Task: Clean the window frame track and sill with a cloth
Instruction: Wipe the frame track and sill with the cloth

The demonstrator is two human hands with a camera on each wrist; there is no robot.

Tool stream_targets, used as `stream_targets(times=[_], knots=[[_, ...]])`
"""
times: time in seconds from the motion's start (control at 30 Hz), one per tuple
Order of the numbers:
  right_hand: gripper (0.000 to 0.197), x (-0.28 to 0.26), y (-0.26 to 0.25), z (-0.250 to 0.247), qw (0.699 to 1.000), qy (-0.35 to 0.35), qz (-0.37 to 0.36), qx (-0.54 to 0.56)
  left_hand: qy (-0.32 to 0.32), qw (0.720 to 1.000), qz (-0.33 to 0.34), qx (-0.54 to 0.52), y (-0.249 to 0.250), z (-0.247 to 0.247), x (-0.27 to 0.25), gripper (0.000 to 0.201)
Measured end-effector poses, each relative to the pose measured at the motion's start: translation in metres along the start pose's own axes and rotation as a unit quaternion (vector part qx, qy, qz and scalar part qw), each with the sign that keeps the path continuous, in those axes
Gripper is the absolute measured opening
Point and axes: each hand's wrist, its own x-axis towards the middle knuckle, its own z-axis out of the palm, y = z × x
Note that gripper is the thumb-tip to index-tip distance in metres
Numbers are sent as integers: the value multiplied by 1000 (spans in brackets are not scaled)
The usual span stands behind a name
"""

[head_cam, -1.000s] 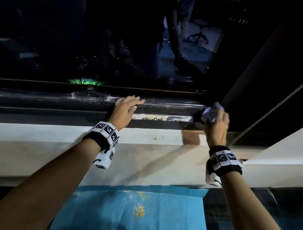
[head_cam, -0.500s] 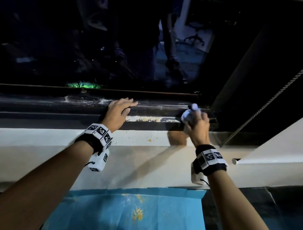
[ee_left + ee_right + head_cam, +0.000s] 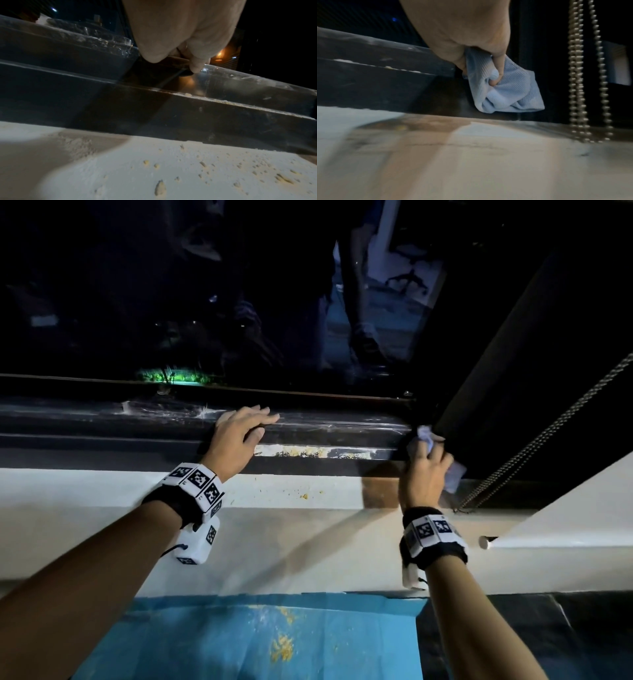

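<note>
My right hand (image 3: 426,463) grips a bunched pale blue cloth (image 3: 424,436) (image 3: 506,93) at the right end of the dark window track (image 3: 325,453), against the dark upright frame. White and yellow crumbs lie along the track between my hands. My left hand (image 3: 245,428) (image 3: 185,40) rests with straight fingers on the track's upper rail, holding nothing. The white sill (image 3: 102,484) (image 3: 171,169) runs below, dusted with powder and yellow crumbs (image 3: 304,495).
A beaded blind chain (image 3: 534,440) (image 3: 576,81) hangs just right of my right hand down to the sill. Dark window glass (image 3: 239,302) rises behind the track. A blue sheet (image 3: 239,642) with yellow crumbs lies on the floor below the sill.
My right hand with the cloth slid left along the track half a second ago, then back right to the corner by the frame. My left hand stayed on the rail.
</note>
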Motion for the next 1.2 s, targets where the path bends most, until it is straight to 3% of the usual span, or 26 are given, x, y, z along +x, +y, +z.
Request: stream_targets(times=[0.17, 0.33, 0.4, 0.47, 0.53, 0.6, 0.7, 0.83, 0.93, 1.1, 1.2], knots=[[56, -24, -44, 3, 997, -22, -80, -6, 3, 1000, -1, -12, 1, 0, 0, 36], [51, -19, -35, -16, 972, -89, -174, 127, -4, 1000, -5, -14, 5, -3, -2, 37], [44, -3, -16, -21, 978, -43, -103, 175, -12, 1000, -5, -11, 4, -5, -3, 37], [33, 5, -7, -21, 981, -3, 15, 193, -15, 1000, -6, -12, 5, -5, -3, 38], [39, 2, -8, -11, 996, 20, 52, 70, -17, 1000, -9, -14, 6, -5, -2, 38], [43, -7, -17, 1, 998, 41, 45, 27, -19, 1000, -10, -11, 6, -5, -2, 38], [40, -17, -44, 10, 998, 60, 15, 23, -18, 1000, -5, -3, 5, -7, -3, 38], [55, -28, -72, 15, 999, 1, -35, 12, -15, 1000, -7, 0, 6, -6, -3, 38], [45, -32, -79, 17, 997, -9, -77, 19, -12, 1000, -3, 1, 7, -5, -2, 38], [55, -31, -73, 4, 971, -135, -176, 87, -23, 1000, -3, -2, 7, -7, -2, 39], [67, -10, -53, -7, 971, -88, -184, 121, -57, 998, 1, -11, 4, -12, 2, 37]])
